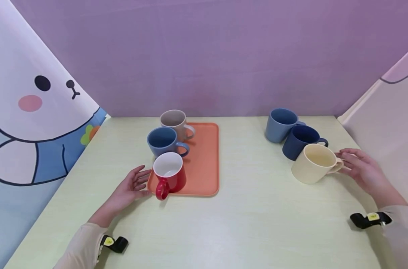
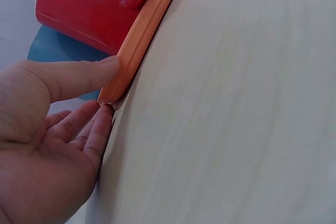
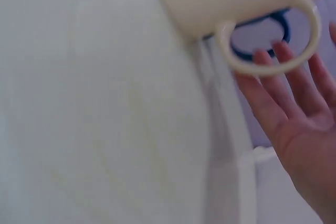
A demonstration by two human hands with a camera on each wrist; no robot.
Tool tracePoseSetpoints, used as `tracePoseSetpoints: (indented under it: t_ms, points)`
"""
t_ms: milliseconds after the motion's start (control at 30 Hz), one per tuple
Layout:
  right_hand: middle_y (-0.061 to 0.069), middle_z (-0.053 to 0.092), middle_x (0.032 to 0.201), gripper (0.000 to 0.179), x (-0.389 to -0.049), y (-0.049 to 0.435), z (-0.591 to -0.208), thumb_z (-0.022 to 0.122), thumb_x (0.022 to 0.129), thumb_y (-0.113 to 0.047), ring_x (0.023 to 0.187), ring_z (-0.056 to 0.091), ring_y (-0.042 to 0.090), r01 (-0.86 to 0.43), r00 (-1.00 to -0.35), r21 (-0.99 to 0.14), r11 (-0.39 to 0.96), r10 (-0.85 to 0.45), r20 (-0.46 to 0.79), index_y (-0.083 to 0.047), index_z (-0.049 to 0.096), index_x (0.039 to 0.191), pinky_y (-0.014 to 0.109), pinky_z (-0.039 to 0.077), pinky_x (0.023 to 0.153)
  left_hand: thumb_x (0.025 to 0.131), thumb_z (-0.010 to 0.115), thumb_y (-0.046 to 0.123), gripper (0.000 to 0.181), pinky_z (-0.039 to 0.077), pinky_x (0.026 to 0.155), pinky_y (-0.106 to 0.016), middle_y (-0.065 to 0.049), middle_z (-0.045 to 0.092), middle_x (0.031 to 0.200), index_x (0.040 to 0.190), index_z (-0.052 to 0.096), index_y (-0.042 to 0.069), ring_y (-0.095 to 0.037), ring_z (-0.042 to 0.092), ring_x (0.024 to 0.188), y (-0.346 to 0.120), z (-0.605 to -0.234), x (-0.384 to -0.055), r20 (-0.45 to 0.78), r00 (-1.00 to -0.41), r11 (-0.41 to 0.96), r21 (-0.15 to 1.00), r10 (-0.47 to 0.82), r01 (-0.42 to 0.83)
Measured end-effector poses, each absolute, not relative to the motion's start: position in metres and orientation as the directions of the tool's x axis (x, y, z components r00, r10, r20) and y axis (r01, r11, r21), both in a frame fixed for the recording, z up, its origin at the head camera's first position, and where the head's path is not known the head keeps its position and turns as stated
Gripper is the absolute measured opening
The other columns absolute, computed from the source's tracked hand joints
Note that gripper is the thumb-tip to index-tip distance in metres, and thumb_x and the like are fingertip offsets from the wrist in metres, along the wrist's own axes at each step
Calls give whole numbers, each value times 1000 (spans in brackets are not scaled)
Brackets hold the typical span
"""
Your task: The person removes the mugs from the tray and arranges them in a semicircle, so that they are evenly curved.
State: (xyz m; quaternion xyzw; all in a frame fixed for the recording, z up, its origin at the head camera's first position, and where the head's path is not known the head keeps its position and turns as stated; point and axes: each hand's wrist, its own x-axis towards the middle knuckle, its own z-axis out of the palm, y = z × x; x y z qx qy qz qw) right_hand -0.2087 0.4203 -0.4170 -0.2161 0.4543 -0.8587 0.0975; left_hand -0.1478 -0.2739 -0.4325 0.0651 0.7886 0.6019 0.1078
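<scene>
My left hand (image 1: 132, 185) is at the near left corner of an orange tray (image 1: 204, 168). In the left wrist view the straight thumb touches the tray's rim, and the other fingers (image 2: 86, 127) lie against the corner. Next to it, a red mug (image 1: 175, 179) with a white inside stands on the tray, handle toward me. Over on the right, my right hand (image 1: 362, 168) is beside the handle of a cream mug (image 1: 308, 168). Its fingers are loosely extended, with fingertips behind or at the handle; the right wrist view is blurred there, so contact is unclear.
Behind the red mug, a blue mug (image 1: 163, 144) and a grey mug (image 1: 177, 123) line the tray's left side. Behind the cream mug stand a navy mug (image 1: 296, 144) and a lighter blue mug (image 1: 277, 129). A purple backdrop (image 1: 207, 59) rises at the table's far edge.
</scene>
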Motion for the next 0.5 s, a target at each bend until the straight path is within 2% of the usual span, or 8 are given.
tracePoseSetpoints:
  t_ms: [67,200,500]
  points:
    - [17,71,114,36,-206,415,-409,28,103,12,103,70,26,-79,-931,-827,-557,-256,261,5,61,116,34,58,84,88,65,-12,88,50,95,-24,-29,29,155,156,10,-1,-50,34,138,-274,-432,-148,-91,-968,266,964,233,-26]
    - [23,71,110,31,-203,407,-396,31,102,13,100,71,31,-135,-957,-787,-602,-126,260,5,58,113,38,59,81,88,65,-12,88,50,95,-26,-29,29,155,156,10,-1,-50,34,138,-273,-431,-148,-91,-968,265,964,233,-27]
    - [26,71,104,28,-200,383,-373,34,99,20,96,72,33,-273,-935,-768,-580,-29,354,10,56,111,43,59,78,88,65,-11,88,50,95,-25,-28,29,155,157,10,0,-49,34,139,-272,-430,-147,-103,-970,274,961,221,-39]
